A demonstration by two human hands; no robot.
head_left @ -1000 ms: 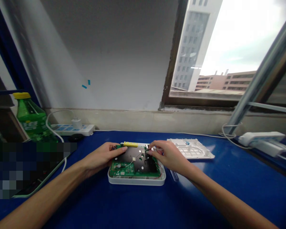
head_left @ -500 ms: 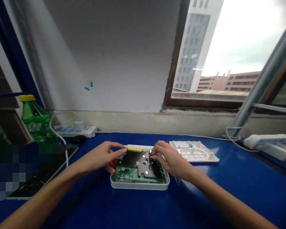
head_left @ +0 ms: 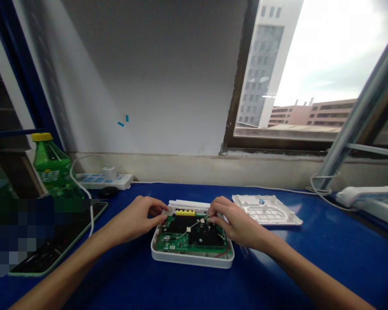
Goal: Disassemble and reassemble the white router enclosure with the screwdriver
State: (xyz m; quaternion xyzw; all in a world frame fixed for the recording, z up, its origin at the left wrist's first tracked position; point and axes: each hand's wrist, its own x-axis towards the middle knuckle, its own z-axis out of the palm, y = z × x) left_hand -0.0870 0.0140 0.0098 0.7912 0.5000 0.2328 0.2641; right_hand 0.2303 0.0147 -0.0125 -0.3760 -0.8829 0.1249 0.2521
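A white plastic casing [head_left: 194,261] lies open on the blue table, with a green circuit board [head_left: 181,242] flat inside it. Black sheeting covers much of the board, and a yellow connector block [head_left: 185,212] sits along its far edge. My left hand [head_left: 148,215] is closed around the casing's far left corner, thumb near the board's edge. At the far right side, my right hand [head_left: 226,217] pinches a thin white wire [head_left: 195,224] that runs across the board and carries small white pieces. The exact grip of its fingertips is partly hidden.
A white ribbed cover [head_left: 267,210] lies behind right. On the left are a tablet-like device [head_left: 67,234], a green bottle [head_left: 51,165] and a power strip [head_left: 124,181] with a charger. A metal pole [head_left: 352,116] and white adapters [head_left: 368,193] stand at right.
The circuit board, tilted up earlier, now lies flatter in the casing. My left hand has shifted to the casing's corner. The white wire is now drawn across toward my right hand.
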